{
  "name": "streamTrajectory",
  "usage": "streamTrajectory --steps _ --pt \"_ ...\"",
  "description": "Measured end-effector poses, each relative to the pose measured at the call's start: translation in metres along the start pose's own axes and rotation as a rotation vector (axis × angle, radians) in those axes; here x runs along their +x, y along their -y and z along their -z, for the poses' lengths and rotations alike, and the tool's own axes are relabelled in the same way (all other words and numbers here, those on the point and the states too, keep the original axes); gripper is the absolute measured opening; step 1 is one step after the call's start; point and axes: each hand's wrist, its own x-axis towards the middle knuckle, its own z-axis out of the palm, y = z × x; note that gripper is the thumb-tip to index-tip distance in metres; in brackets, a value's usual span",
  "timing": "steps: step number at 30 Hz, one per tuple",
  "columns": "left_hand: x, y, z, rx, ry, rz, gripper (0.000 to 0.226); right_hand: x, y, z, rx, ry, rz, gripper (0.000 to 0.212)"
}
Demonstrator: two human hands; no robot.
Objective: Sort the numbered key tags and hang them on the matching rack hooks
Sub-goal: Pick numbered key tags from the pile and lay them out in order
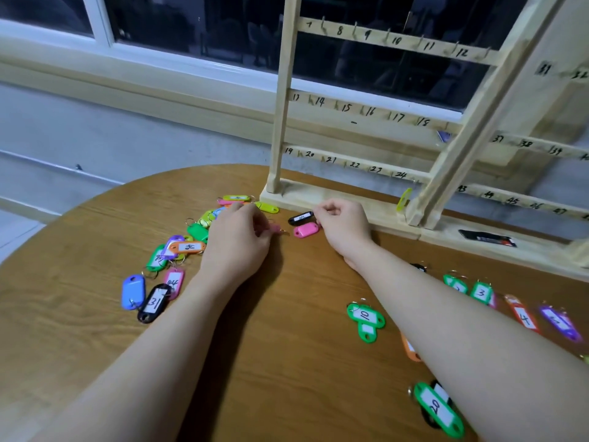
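Note:
A wooden rack (280, 129) with hooks numbered 7 to 24 stands at the table's far edge, and a second rack (522, 145) with higher numbers stands to its right. Loose key tags lie in a pile (188, 247) at the left, among them an orange 46, a pink 44 and a black 31 (153, 303). My left hand (237, 240) is curled over a pink tag (275, 227) whose ring sticks out. My right hand (342, 224) pinches the end of a black tag (301, 217), which lies beside another pink tag (306, 230).
Sorted tags lie at the right: green 10 (366, 320), green 20 (438, 409), green 3 (481, 291), an orange one (522, 315) and a purple one (559, 323). A yellow-green tag (404, 199) hangs near hook 24. A black object (487, 239) lies on the rack base.

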Motion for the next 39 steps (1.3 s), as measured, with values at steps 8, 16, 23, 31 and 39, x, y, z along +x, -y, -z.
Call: streamTrajectory --steps 8,16,23,31,39 --pt "-0.001 -0.004 0.004 -0.189 0.06 0.063 0.014 -0.006 0.001 0.021 0.189 0.084 -0.048 0.008" --pt "-0.002 -0.005 0.009 -0.2 0.066 0.02 0.013 -0.007 0.003 0.021 0.202 0.093 -0.066 0.005" --pt "0.002 -0.002 0.009 -0.22 0.115 0.046 0.022 -0.009 0.005 0.022 0.217 0.106 -0.081 0.009" --pt "0.0 -0.006 0.015 -0.375 0.107 0.104 0.023 -0.009 0.005 0.021 0.258 0.115 -0.1 0.011" --pt "-0.002 -0.011 0.016 -0.431 0.083 0.118 0.007 -0.009 0.004 0.02 0.223 0.109 -0.061 0.019"
